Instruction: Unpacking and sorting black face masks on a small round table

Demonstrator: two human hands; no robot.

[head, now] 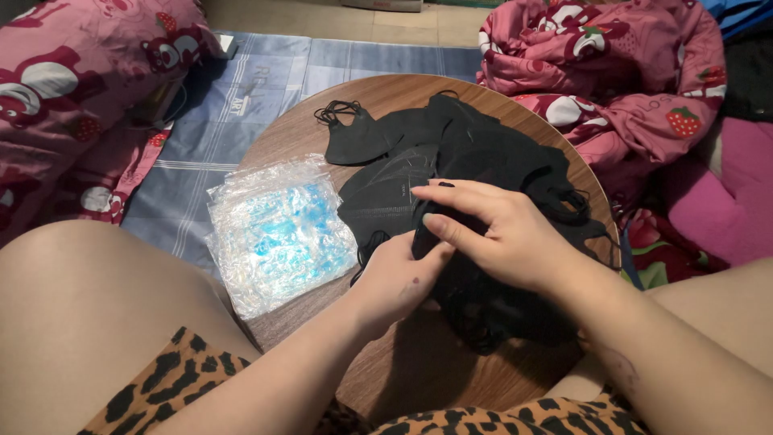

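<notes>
Right now both hands meet over a heap of black face masks (451,161) on a small round wooden counter (306,133). The left hand (394,278) comes in from 7 o'clock, its fingers curled shut on one black mask (451,286) at the near side of the heap, the thumb pressed against the fabric. The right hand (503,234) reaches in from 4 o'clock and lies over the same mask, its fingers (439,193) stretched toward 9 o'clock and pinched on the mask's upper edge, just touching the left hand's thumb. That held mask sits a little toward 5 o'clock of the counter's middle, on top of the others. One separate mask (354,137) with looped ear straps lies at 11 o'clock on the counter, touching the heap. A stack of clear plastic bags (274,234) with blue print lies at 9 o'clock, hanging partly over the counter's edge. Pink strawberry-print bedding (636,72) is bunched at 2 o'clock, more of it at 10 o'clock, with a blue checked mat (241,97) on the floor between.
</notes>
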